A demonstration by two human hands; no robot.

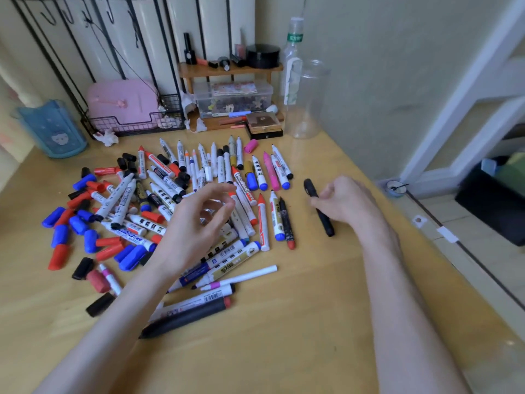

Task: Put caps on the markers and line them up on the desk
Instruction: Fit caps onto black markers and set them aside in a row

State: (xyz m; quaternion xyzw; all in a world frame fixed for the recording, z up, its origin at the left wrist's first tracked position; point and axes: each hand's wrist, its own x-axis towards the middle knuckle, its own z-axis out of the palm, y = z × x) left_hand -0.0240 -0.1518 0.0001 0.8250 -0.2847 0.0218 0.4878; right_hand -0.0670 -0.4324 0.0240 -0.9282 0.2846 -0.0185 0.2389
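A heap of uncapped markers covers the middle of the wooden desk. Loose blue, red and black caps are scattered to its left. A capped black marker lies alone on the desk to the right of the heap, and my right hand grips its upper half with curled fingers. My left hand hovers over the heap's right part with its fingers loosely spread and holds nothing. A long black marker lies near the front, partly under my left forearm.
At the back stand a clear plastic jar, a bottle, a small wooden shelf with a clear box, a pink case in a wire basket, and a blue bin. The desk's right edge drops to the floor.
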